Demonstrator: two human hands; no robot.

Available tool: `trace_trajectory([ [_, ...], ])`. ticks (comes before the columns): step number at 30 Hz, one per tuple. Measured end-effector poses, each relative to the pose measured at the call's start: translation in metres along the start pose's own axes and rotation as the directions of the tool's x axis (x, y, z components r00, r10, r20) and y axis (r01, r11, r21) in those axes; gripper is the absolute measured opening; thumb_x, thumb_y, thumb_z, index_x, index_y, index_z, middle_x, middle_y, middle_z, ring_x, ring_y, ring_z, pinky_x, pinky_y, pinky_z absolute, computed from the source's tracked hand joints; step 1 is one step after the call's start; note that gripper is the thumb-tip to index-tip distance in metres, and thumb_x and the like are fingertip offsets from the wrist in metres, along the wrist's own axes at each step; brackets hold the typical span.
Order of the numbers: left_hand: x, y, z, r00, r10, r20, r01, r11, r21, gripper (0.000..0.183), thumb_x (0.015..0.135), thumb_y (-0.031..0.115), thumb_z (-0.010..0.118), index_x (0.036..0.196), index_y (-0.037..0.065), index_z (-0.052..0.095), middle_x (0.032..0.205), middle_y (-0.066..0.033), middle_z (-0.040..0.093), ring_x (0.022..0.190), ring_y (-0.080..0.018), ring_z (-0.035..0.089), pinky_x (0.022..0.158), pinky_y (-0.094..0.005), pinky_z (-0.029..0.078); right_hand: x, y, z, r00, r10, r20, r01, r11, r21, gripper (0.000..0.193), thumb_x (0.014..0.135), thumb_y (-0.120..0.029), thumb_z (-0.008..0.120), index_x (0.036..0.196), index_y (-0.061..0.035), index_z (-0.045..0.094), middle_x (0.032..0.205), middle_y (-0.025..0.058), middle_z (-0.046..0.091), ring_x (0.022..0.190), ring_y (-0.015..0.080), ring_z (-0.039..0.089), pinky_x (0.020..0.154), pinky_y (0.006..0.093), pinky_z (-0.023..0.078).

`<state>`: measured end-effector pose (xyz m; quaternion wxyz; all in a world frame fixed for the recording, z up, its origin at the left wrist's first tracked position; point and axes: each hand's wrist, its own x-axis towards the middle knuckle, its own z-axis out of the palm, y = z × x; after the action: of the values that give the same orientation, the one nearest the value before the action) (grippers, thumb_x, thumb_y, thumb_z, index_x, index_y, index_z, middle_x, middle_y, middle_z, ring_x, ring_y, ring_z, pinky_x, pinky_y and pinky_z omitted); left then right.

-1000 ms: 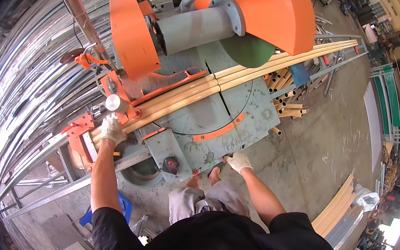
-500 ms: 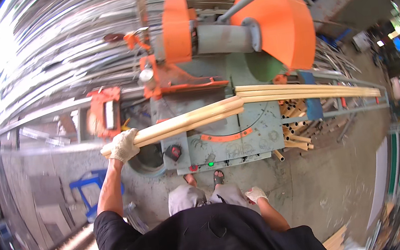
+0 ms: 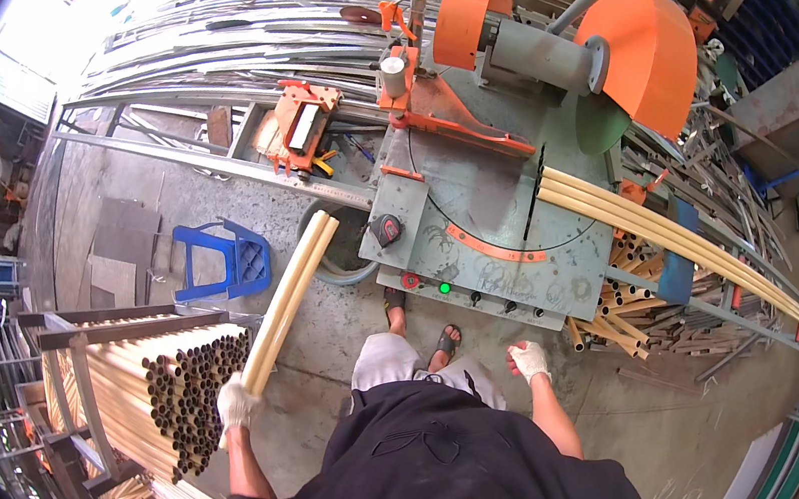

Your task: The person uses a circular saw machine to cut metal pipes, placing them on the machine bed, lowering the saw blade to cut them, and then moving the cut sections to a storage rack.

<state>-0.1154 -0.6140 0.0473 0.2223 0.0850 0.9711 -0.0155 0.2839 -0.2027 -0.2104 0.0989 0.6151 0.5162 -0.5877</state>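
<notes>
In a knitted white glove, my left hand point(image 3: 234, 404) grips one end of a short bundle of pale yellow tubes point(image 3: 290, 299). The tubes slant up and away over the floor, left of the cutting machine, apart from its table. My right hand point(image 3: 529, 361), also gloved, hangs in front of the table's near edge. Its fingers are curled, and nothing sticks out of them. On the grey-green machine table point(image 3: 474, 204), longer yellow tubes point(image 3: 671, 239) lie side by side, running off to the right past the dark slot. Above them stands the saw's orange blade guard point(image 3: 642, 56).
At lower left a metal rack point(image 3: 87, 402) holds a big stack of yellow tubes point(image 3: 202, 397). A blue plastic stool point(image 3: 219, 258) and a round tub point(image 3: 347, 274) stand left of the machine. A tape measure point(image 3: 386, 229) lies on the table's corner. Offcuts point(image 3: 629, 305) pile up below right.
The short bundle has left the machine table and swung down and left with my left hand. My view has turned left, bringing the tube rack in. My right hand has risen slightly.
</notes>
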Motion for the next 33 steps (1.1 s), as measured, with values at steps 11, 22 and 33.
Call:
trace_trajectory([
  [11, 0.271, 0.16, 0.129, 0.948, -0.201, 0.248, -0.044, 0.689, 0.724, 0.033, 0.084, 0.017, 0.07, 0.116, 0.012, 0.074, 0.109, -0.0084, 0.074, 0.097, -0.0367, 0.072, 0.074, -0.0639, 0.056, -0.007, 0.127, -0.044, 0.997, 0.073, -0.01, -0.073, 0.989, -0.127, 0.026, 0.087, -0.02, 0.07, 0.102, 0.0007, 0.07, 0.08, 0.0118, 0.072, 0.065, 0.0215, 0.069, 0.056, 0.0352, 0.055],
  [22, 0.169, 0.073, 0.074, 0.949, -0.069, 0.306, -0.081, 0.89, 0.449, 0.042, 0.062, 0.021, 0.083, 0.103, 0.012, 0.078, 0.102, -0.0105, 0.076, 0.093, -0.0268, 0.074, 0.068, -0.0539, 0.06, 0.003, 0.07, -0.023, 0.986, -0.158, 0.056, 0.165, 0.858, -0.487, 0.031, 0.083, -0.024, 0.068, 0.1, 0.0016, 0.072, 0.082, 0.0173, 0.072, 0.07, 0.0239, 0.072, 0.06, 0.0383, 0.055],
  [33, -0.313, 0.001, 0.026, 0.779, -0.623, -0.067, 0.417, 0.595, -0.688, 0.06, 0.058, 0.029, 0.079, 0.111, 0.004, 0.063, 0.093, -0.019, 0.07, 0.083, -0.0335, 0.069, 0.079, -0.0432, 0.054, 0.006, -0.079, 0.051, 0.851, -0.084, 0.518, 0.477, 0.536, -0.697, 0.024, 0.079, -0.021, 0.063, 0.088, -0.0012, 0.073, 0.068, 0.0117, 0.066, 0.059, 0.0209, 0.066, 0.054, 0.0375, 0.052],
])
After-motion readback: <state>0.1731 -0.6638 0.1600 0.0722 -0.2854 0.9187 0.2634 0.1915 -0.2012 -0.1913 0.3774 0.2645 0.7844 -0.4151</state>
